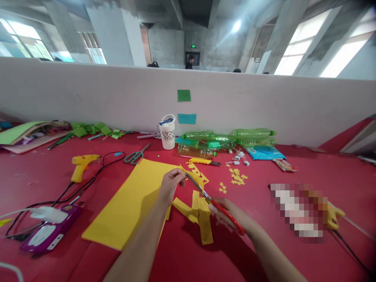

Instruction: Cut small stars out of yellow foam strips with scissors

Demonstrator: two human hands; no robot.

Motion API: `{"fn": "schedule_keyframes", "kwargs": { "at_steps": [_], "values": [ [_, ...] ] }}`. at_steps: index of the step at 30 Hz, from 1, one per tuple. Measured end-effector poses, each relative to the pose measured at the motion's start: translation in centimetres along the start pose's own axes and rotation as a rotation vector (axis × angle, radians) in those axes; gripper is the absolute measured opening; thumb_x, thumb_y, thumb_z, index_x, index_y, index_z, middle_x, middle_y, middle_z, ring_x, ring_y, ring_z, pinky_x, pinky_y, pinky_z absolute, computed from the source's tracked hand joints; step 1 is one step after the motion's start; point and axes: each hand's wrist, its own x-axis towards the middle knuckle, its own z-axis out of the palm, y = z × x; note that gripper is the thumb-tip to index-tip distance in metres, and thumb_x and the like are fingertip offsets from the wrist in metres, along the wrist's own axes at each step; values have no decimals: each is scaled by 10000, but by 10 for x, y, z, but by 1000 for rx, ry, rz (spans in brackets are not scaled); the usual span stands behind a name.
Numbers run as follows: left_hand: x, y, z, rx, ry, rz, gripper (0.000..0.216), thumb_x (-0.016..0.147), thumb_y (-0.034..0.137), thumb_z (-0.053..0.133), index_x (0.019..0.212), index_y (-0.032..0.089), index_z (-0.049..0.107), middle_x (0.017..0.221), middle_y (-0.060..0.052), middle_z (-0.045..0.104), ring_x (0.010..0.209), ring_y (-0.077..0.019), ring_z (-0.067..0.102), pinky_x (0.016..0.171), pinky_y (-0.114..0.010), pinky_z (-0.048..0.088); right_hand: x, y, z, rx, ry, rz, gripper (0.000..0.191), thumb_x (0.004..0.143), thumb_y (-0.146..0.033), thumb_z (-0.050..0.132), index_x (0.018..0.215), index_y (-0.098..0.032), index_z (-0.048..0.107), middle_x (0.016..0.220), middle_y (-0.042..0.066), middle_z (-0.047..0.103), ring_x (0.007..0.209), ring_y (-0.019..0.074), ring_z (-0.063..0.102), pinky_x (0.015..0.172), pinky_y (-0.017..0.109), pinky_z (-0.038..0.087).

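Note:
My left hand [172, 183] pinches one end of a small yellow paper piece [196, 178] above the table. Red-handled scissors [221, 211] are in my right hand [227, 213], their blades reaching up and left against that paper. Below the hands lie several yellow paper strips [205, 225], overlapping each other. A large yellow sheet [132, 199] spreads out to the left, partly under my left forearm. Just beyond the blades is a strip with star-shaped holes [199, 171], partly covered by the held piece. Small yellow stars [237, 176] lie loose to the right.
A yellow glue gun [79, 165] and purple power strip [53, 231] with cords lie left. Grey scissors [135, 156], a white cup [168, 133], a yellow utility knife [202, 161] and green plastic bottles [223, 139] line the back. Another glue gun [333, 216] sits right.

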Motion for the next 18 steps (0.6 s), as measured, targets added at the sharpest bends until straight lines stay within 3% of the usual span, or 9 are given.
{"fn": "schedule_keyframes", "kwargs": {
  "at_steps": [18],
  "values": [
    [0, 1, -1, 12, 19, -39, 133, 705, 217, 537, 588, 156, 530, 493, 33, 478, 469, -83, 434, 500, -219, 350, 2, 1, 1, -57, 27, 20, 333, 807, -489, 439, 692, -176, 451, 445, -82, 370, 326, 49, 359, 386, 183, 340]
  ]
}}
